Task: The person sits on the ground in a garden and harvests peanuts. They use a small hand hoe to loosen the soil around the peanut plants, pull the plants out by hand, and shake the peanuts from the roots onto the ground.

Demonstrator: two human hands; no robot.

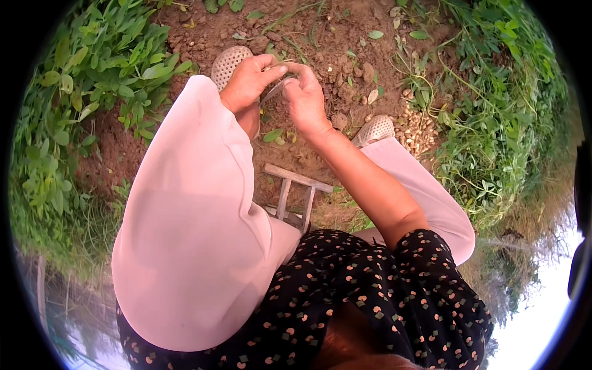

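Note:
Above the bare soil, my left hand (252, 78) and my right hand (305, 95) meet just beyond my left knee, fingertips close together. A thin metal blade (273, 92) points down and left from beneath the fingers of my right hand; its handle is hidden in that hand. Between the fingertips there is something small and thin, perhaps a stem, too small to make out. A heap of peanuts in their shells (416, 132) lies on the ground at the right, beside my right shoe (375, 129).
Leafy green plants (101, 69) grow along the left. Pulled or trailing vines (490, 138) cover the ground at the right. A small wooden stool frame (298, 178) stands between my legs. My left shoe (227, 64) is just behind my left hand. Clods and loose leaves lie on the soil.

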